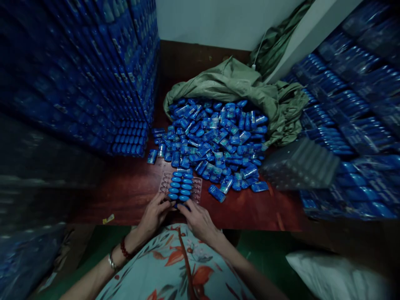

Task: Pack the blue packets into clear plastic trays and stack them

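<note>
Head view: both hands working at the table's near edge.
Left hand [155, 212]: fingers curling onto the clear tray [181, 186], near-left corner.
Right hand [196, 217]: fingertips pressing a blue capsule [180, 205] at the tray's near end.
Handling: probably light, thin, flexing; supporting the edges looks best.

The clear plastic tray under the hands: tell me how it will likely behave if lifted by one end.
The clear tray looks thin and moulded, so it would probably flex or sag. It seems light itself, but the blue pieces filling two rows may weigh down the middle. They sit loose in their pockets, so tilting could spill them. Both the left hand and right hand rest at its near edge.
</note>
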Available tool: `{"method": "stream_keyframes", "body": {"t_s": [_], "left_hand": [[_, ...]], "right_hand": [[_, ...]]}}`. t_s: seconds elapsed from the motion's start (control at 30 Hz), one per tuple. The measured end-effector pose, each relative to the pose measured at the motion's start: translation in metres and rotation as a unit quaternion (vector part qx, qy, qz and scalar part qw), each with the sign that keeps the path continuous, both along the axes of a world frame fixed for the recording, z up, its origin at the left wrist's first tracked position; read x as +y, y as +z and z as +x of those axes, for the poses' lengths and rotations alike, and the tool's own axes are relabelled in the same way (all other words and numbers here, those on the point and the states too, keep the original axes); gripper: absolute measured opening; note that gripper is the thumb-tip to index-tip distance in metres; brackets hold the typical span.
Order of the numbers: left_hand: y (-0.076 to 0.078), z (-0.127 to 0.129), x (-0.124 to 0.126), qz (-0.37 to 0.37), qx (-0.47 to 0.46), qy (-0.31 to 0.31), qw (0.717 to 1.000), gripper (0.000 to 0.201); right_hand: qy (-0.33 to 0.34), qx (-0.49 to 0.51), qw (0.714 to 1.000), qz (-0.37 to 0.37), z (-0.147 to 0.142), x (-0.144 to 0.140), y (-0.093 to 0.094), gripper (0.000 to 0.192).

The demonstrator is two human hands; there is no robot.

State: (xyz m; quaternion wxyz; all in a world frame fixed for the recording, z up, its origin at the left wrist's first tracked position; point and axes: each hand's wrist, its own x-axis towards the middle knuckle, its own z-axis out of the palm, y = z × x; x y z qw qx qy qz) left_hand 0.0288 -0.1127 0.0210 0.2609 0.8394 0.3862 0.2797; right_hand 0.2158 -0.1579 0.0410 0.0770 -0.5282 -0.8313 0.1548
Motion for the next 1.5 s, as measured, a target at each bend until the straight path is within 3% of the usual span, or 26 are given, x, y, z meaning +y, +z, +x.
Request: {"method": "stream_keyframes", "body": {"t_s": [0.17,0.3,0.37,0.43,0.53,0.63,0.73,0.83,0.93,1.03,1.17,1.27,1.33,1.4,1.5], "left_hand": [[-0.009,0.006,-0.007,0.014,-0.024,0.039,0.999,0.022],[-0.014,0.0,-0.015,0.053,-0.013,0.07,0.996,0.024],[-0.014,-0.004,-0.011,0.047,-0.035,0.076,0.995,0.026],[-0.013,-0.01,0.005,0.032,-0.053,0.117,0.991,0.027],[-0.01,-0.018,0.048,0.004,-0.018,0.214,0.977,0.029],[-0.006,-0.019,0.096,-0.004,0.102,0.271,0.957,0.036],[-0.003,-0.009,0.128,-0.021,0.23,0.284,0.931,0.048],[-0.002,0.005,0.142,-0.058,0.324,0.272,0.904,0.051],[-0.003,0.012,0.141,-0.072,0.366,0.275,0.886,0.046],[-0.006,0.007,0.13,-0.069,0.369,0.276,0.885,0.038],[-0.015,-0.011,0.109,-0.062,0.288,0.262,0.919,0.031],[-0.023,-0.021,0.094,-0.092,0.119,0.309,0.939,0.027],[-0.026,-0.023,0.087,-0.135,-0.028,0.318,0.938,0.025],[-0.026,-0.019,0.082,-0.194,-0.166,0.29,0.922,0.026],[-0.024,-0.008,0.082,-0.247,-0.28,0.264,0.89,0.028]], "right_hand": [[-0.041,0.107,0.986,0.117,0.017,-0.009,-0.013,0.028],[-0.194,0.076,0.966,0.156,0.041,-0.012,-0.023,0.028],[-0.276,0.001,0.954,0.118,0.055,-0.009,-0.026,0.029],[-0.313,-0.081,0.945,0.053,0.065,-0.002,-0.027,0.032],[-0.305,-0.156,0.938,-0.055,0.069,0.01,-0.024,0.039],[-0.271,-0.17,0.94,-0.116,0.065,0.019,-0.016,0.047],[-0.25,-0.129,0.95,-0.134,0.066,0.021,-0.011,0.046],[-0.283,-0.028,0.953,-0.106,0.073,0.017,-0.011,0.04],[-0.354,0.074,0.929,-0.076,0.077,0.01,-0.011,0.045],[-0.399,0.172,0.898,-0.067,0.076,0.007,-0.009,0.047],[-0.41,0.334,0.847,-0.055,0.069,0.015,-0.014,0.038],[-0.402,0.448,0.796,-0.057,0.063,0.032,-0.025,0.043],[-0.407,0.482,0.774,-0.049,0.058,0.045,-0.031,0.043],[-0.41,0.467,0.783,-0.021,0.054,0.056,-0.036,0.038],[-0.356,0.384,0.852,0.016,0.051,0.064,-0.04,0.03]]}}
